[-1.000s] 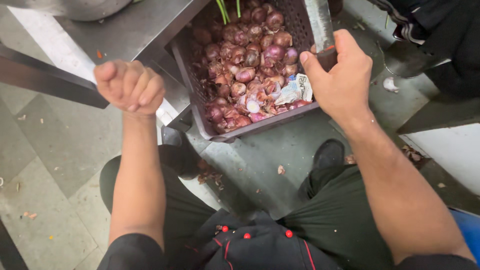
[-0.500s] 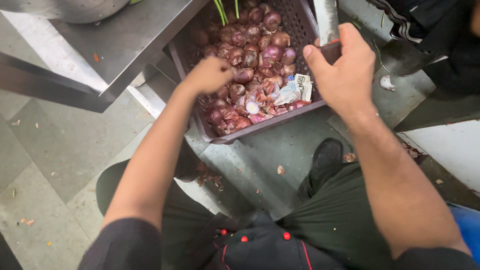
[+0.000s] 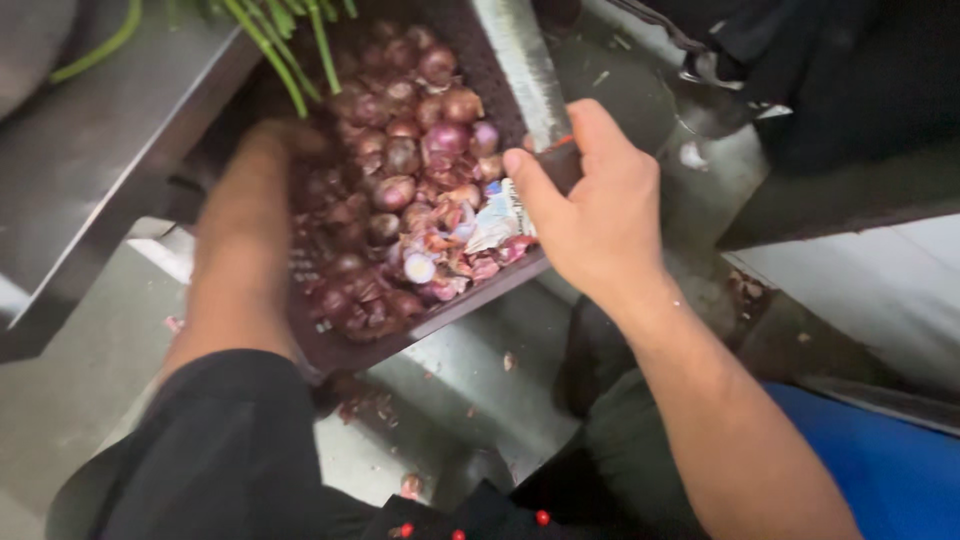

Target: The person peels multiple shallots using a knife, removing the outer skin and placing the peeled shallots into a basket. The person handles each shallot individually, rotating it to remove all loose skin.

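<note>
Onions (image 3: pixel 400 190), small, round and purple with papery skins, fill a dark perforated plastic crate (image 3: pixel 420 325) wedged beside a steel counter (image 3: pixel 110 170); the right hand (image 3: pixel 595 215) is clenched around a knife handle at the crate's right rim, the broad shiny blade (image 3: pixel 520 70) pointing away; the left hand (image 3: pixel 285 145), blurred, reaches into the onions at the crate's left side, its grip impossible to tell; green stalks (image 3: pixel 290 50) hang over the far edge.

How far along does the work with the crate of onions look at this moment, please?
Done: a few peeled or cut pieces and loose skins lie among the onions near the front of the dark crate. In hand: the left hand reaches into the pile while the right hand grips a knife. Left: most onions keep their skins.
</note>
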